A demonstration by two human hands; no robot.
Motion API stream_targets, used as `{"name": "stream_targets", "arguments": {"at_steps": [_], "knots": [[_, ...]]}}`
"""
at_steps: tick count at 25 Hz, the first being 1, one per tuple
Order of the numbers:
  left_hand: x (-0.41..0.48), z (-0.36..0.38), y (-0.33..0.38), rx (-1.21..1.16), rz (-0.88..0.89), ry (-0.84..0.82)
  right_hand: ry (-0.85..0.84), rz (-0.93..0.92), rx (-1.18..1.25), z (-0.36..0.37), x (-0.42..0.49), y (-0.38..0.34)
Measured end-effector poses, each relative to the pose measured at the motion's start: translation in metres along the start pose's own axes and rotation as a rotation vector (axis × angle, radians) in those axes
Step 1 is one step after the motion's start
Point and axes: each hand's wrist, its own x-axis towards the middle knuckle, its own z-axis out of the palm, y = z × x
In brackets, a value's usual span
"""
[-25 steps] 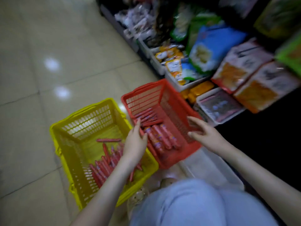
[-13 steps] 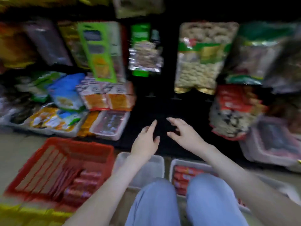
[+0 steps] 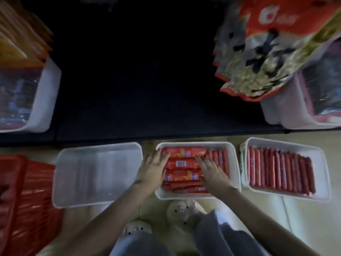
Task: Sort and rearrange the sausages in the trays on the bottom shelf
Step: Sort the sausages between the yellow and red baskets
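Note:
Three white trays stand on the floor in front of the dark bottom shelf. The middle tray holds large red sausage packs lying crosswise and thin red sausages upright at its right side. My left hand rests with straight fingers on the left ends of the packs. On their right ends lies my right hand, fingers straight. The right tray is filled with a row of thin red sausages. The left tray has nothing in it.
A red basket stands at the far left on the floor. White bins with packaged goods sit on the shelf at the left and right. Snack bags hang over the right bin. My knees and shoes are below the trays.
My view swung from the yellow and red baskets to the shelf and down to the trays. Both hands moved from mid-air onto the sausage packs in the middle tray.

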Motion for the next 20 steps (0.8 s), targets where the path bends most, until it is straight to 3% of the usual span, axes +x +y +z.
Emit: {"name": "stream_targets", "arguments": {"at_steps": [3,5,8,10,15,20], "knots": [[0.012,0.053,-0.008,0.066,0.096,0.018,-0.010,-0.151,-0.176,0.050,0.027,0.004],[0.015,0.076,-0.010,0.139,0.141,0.005,-0.005,-0.154,-0.200,0.072,0.034,0.015],[0.020,0.094,-0.002,0.137,0.155,0.103,0.173,0.197,0.002,0.089,0.035,0.042],[0.023,0.098,0.003,0.123,0.157,0.155,0.188,0.465,0.270,0.094,0.037,0.051],[0.029,0.103,0.011,0.127,0.152,0.208,0.284,0.558,0.585,0.093,0.049,0.056],[0.031,0.102,0.018,0.143,0.149,0.165,0.128,0.645,0.696,0.078,0.065,0.074]]}}
